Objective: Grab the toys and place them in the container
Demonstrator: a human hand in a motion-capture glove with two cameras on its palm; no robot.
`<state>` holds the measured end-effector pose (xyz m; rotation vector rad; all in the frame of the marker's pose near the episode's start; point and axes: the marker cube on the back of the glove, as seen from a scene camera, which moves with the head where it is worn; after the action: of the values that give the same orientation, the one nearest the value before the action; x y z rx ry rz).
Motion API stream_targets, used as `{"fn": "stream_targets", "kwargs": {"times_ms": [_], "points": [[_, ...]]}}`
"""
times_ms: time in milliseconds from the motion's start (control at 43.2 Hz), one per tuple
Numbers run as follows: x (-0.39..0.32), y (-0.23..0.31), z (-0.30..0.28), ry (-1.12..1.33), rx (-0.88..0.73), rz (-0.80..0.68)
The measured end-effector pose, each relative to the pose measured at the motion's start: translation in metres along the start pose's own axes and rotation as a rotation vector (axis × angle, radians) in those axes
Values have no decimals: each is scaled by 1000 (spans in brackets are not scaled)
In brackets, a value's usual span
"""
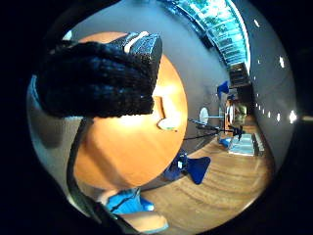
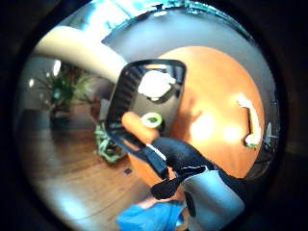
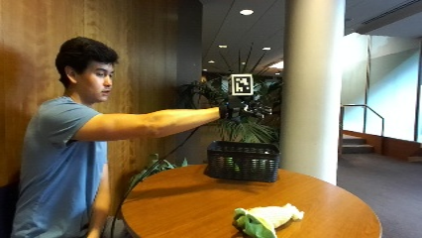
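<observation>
The gloved right hand (image 3: pixel 238 110) hung in the air above the black basket (image 3: pixel 242 161), which stood at the far side of the round bench (image 3: pixel 191 208). The thumb-side view looked down into the basket and showed a white toy (image 2: pixel 155 84), an orange carrot-like toy (image 2: pixel 136 126) and a green ring (image 2: pixel 152 120) already inside. In the little-finger view the gloved fingers (image 1: pixel 95 85) were curled over, and no toy showed in the grip, though I could not tell for sure. One toy, a white and green corn cob (image 3: pixel 265 219), lay on the bench well apart from the basket, waiting to be collected. The basket's mesh hid its contents from the side.
</observation>
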<state>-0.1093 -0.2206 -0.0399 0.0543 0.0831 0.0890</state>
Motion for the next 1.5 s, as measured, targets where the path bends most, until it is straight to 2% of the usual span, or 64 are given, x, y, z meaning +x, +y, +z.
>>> {"fn": "stream_targets", "kwargs": {"times_ms": [139,231,347,509,555,671,809,994,1133,1295,1503], "points": [[83,3,19,11,-25,28],[119,-2,32,-83,-37,203],[165,9,59,4,-65,90],[222,18,102,37,-119,103],[237,19,117,21,-142,138],[264,13,156,-38,-206,409],[293,26,197,27,-274,361],[310,34,250,51,-352,458],[306,43,282,-17,-418,411],[303,47,287,-148,-357,403],[292,46,279,-123,-246,377]]}}
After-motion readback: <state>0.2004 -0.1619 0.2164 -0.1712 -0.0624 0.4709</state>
